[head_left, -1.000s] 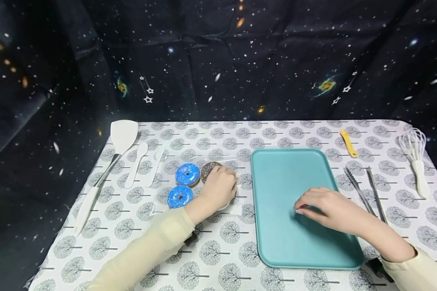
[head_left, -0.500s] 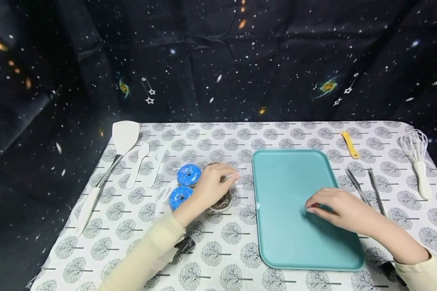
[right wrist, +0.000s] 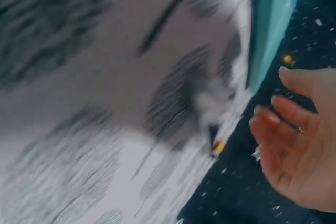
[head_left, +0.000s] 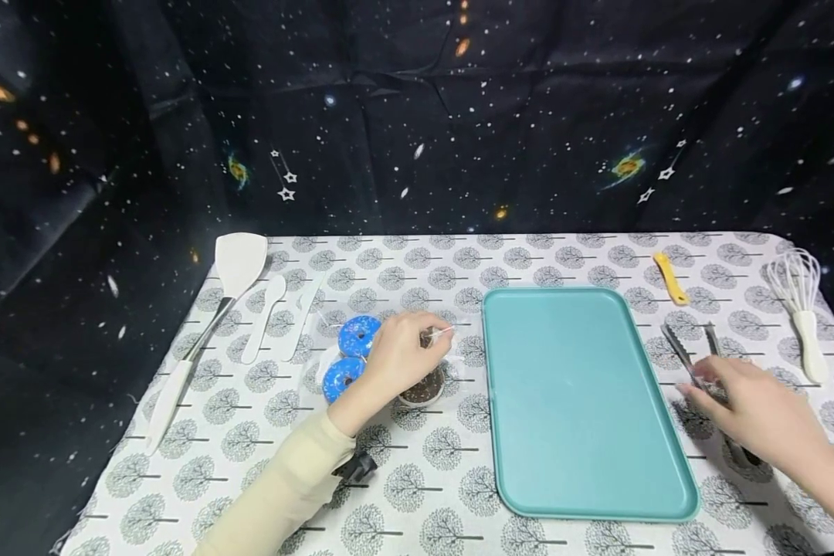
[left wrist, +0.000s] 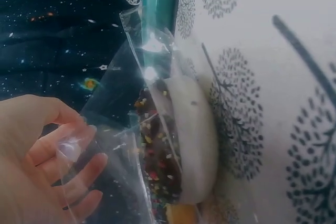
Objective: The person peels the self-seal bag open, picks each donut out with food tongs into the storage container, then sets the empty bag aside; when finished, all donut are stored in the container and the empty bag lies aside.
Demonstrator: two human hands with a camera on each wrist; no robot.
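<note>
My left hand (head_left: 401,359) pinches the edge of a clear plastic bag (left wrist: 113,161) over several doughnuts. Two have blue icing: a far one (head_left: 350,327) and a nearer one (head_left: 334,383). A chocolate doughnut with sprinkles (head_left: 422,388) shows under the hand, and the left wrist view gives a close look at a chocolate doughnut (left wrist: 191,140) behind the film. My right hand (head_left: 757,405) hovers over metal tongs (head_left: 679,349) to the right of the tray, thumb and fingers apart and partly covering them. In the right wrist view its fingers are loosely bent around nothing.
A teal tray (head_left: 570,417) lies between the hands. At the left are a white-handled spatula (head_left: 239,262), a white spoon (head_left: 260,320) and a white knife (head_left: 302,316). On the right lie a yellow peeler-like tool (head_left: 670,278) and a whisk (head_left: 806,332).
The right hand has moved right, from above the tray to the tongs. My left hand has risen slightly off the doughnuts with the bag's edge between its fingers.
</note>
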